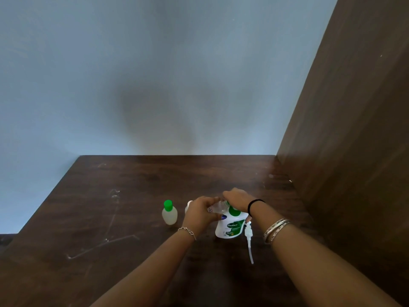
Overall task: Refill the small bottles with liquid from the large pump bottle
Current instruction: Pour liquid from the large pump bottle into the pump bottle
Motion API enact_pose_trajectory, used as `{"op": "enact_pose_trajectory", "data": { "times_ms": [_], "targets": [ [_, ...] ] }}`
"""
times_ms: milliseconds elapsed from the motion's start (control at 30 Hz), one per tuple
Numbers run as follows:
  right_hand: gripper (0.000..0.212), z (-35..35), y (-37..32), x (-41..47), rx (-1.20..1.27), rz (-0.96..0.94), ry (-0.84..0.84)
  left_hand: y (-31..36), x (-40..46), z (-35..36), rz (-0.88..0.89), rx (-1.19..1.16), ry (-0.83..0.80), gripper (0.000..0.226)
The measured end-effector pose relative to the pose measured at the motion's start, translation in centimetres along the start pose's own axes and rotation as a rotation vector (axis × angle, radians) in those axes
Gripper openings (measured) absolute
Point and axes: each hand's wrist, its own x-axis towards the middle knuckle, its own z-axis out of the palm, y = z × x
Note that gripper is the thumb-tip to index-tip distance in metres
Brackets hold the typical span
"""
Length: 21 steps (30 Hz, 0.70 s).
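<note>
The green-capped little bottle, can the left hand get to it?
Probably yes. The green-capped little bottle stands alone on the table, just left of the left hand, nothing between. But that hand already grips a clear small bottle.

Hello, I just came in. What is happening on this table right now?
A person is working at a dark wooden table. The left hand holds a small clear bottle, tilted over the top of the large white pump bottle. The right hand is at the small bottle's top; what it does there is hidden. The pump is out and lies beside the large bottle. Another small bottle with a green cap stands upright to the left.
</note>
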Motion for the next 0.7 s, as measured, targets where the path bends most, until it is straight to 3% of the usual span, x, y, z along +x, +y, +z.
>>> {"op": "enact_pose_trajectory", "data": {
  "times_ms": [200,333,533,700],
  "targets": [
    [0.018,-0.5,-0.6,0.0,0.092,-0.022,-0.026,0.4,0.1,-0.3,0.008,0.011,-0.001,0.058],
    [0.031,0.5,0.0,0.6,-0.009,0.006,0.043,0.0,-0.2,0.0,-0.016,-0.001,-0.003,0.059],
    [0.031,-1.0,-0.5,-1.0,0.057,-0.017,-0.087,0.4,-0.2,-0.2,0.004,-0.016,0.007,0.056],
    [0.028,0.3,0.3,0.5,-0.03,-0.02,0.006,0.1,-0.2,0.2,-0.02,-0.011,-0.001,0.059]
  ]
}}
